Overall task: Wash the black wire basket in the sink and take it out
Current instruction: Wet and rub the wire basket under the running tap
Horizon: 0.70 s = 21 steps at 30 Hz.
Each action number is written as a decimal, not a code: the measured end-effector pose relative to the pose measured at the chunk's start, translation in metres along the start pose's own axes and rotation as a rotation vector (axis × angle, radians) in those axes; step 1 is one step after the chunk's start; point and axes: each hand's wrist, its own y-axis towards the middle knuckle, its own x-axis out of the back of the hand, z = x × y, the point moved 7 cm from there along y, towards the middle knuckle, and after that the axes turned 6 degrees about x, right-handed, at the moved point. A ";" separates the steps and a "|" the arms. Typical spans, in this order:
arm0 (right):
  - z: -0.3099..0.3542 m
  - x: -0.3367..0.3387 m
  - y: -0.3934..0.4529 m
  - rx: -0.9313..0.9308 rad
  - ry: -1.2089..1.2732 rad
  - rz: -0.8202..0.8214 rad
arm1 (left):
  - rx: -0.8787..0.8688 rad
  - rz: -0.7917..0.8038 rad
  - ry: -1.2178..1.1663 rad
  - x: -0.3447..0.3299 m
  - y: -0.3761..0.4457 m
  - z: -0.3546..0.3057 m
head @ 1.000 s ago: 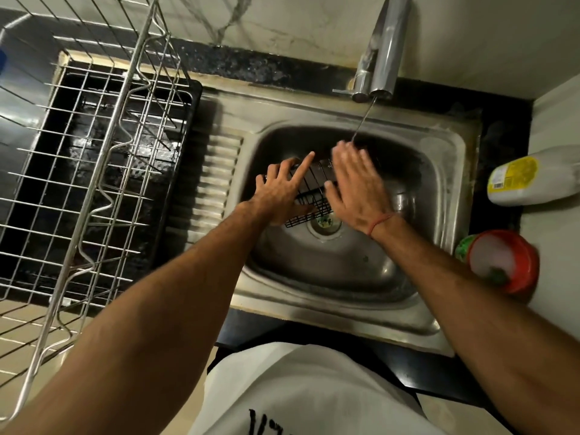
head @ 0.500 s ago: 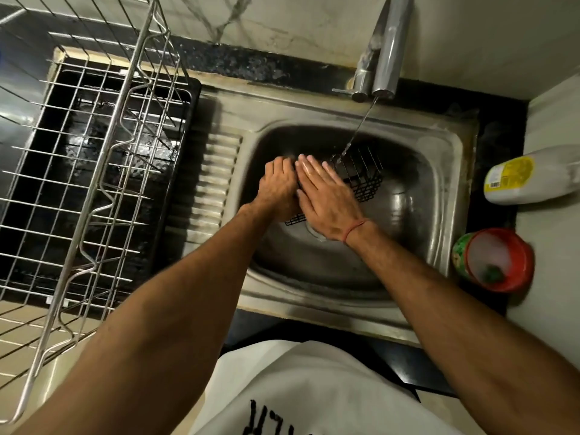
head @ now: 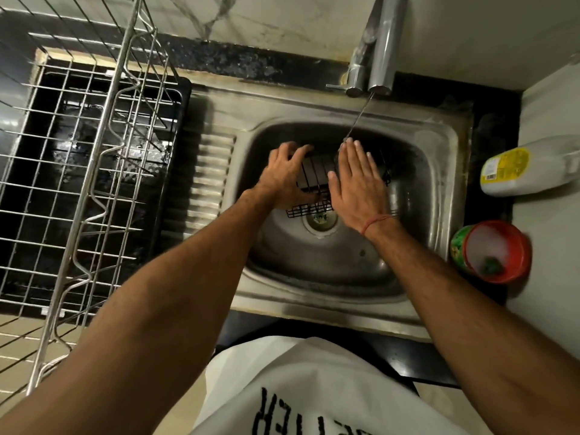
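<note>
Steel sink holds the black wire basket under running water; left hand grips its left rim, right hand rubs flat-fingered. Likely light, stiff, slippery; lift by rims.

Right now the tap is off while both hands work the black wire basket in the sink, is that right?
Not quite: the head view shows the tap running, a thin stream falling onto the right hand. Both hands, the left hand included, are on the black wire basket in the sink.

Both arms are stretched forward and down. The left hand is curled in a grip; the right hand is held flat, fingers straight.
</note>
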 end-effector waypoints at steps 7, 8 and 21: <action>0.017 -0.001 0.003 -0.086 0.036 0.007 | 0.153 -0.082 -0.461 -0.018 -0.014 0.026; 0.017 -0.002 0.003 -0.021 0.016 0.020 | 0.150 -0.068 -0.503 -0.019 -0.014 0.027; 0.035 -0.003 0.002 0.074 0.042 0.027 | 0.134 0.052 -0.413 -0.028 0.002 0.015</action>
